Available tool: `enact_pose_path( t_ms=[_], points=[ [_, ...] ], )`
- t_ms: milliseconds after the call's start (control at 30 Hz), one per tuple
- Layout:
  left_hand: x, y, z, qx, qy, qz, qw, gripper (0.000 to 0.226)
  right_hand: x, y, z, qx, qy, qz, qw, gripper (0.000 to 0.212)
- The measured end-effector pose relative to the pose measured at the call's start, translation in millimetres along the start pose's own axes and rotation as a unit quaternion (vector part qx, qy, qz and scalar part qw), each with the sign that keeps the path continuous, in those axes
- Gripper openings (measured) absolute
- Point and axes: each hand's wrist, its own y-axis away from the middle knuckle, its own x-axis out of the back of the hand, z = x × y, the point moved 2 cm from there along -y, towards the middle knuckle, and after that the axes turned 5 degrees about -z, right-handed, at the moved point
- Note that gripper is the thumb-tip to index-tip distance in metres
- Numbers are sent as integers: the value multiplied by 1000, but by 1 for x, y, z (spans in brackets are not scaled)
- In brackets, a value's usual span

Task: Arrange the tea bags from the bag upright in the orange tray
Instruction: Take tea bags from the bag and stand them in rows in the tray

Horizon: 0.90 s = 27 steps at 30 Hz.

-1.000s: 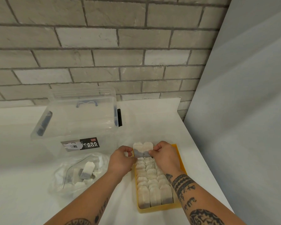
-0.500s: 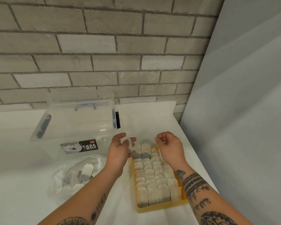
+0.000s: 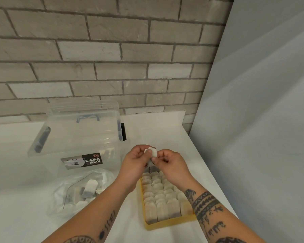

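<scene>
The orange tray [image 3: 167, 224] lies on the white table in front of me, packed with rows of upright tea bags [image 3: 162, 197]. Above its far end, both hands hold one tea bag [image 3: 153, 152]: my left hand [image 3: 134, 164] grips it from the left and my right hand [image 3: 171, 166] pinches it from the right. The bag's lower, darker part hangs between the hands. To the left lies a clear plastic bag [image 3: 72, 193] with several loose tea bags inside.
A clear plastic storage box [image 3: 81, 137] with a "CASA BOX" label stands behind the plastic bag. A brick wall runs along the back, and a grey panel [image 3: 261, 120] closes off the right beyond the table's right edge.
Two tea bags went down at the tray's far end and my hands came apart. Now they have come together again, holding a single tea bag above that far end.
</scene>
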Motion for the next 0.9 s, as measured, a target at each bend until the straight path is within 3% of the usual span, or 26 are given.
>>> enact_pose_path(
  t_ms=[67, 200, 367, 467, 600, 900],
  points=[
    [0, 0, -2, -7, -14, 2, 1000, 10, 1, 0, 1, 6, -13, 2, 1000, 6],
    [-3, -1, -2, -13, -28, 16, 999, 9, 7, -1, 2, 32, -13, 38, 999, 25],
    [-7, -9, 0, 9, -24, -2, 1000, 11, 23, -9, 1, 52, -16, 64, 996, 7],
    [-1, -15, -4, -3, -36, 48, 998, 15, 41, -20, 10, 26, 43, 94, 994, 10],
    [12, -17, -18, 22, -134, 128, 982, 11, 45, -32, 32, -37, 142, 45, 988, 7],
    [15, -18, -35, 27, -253, 133, 958, 17, 28, -43, 60, -61, 194, 30, 979, 6]
  ],
)
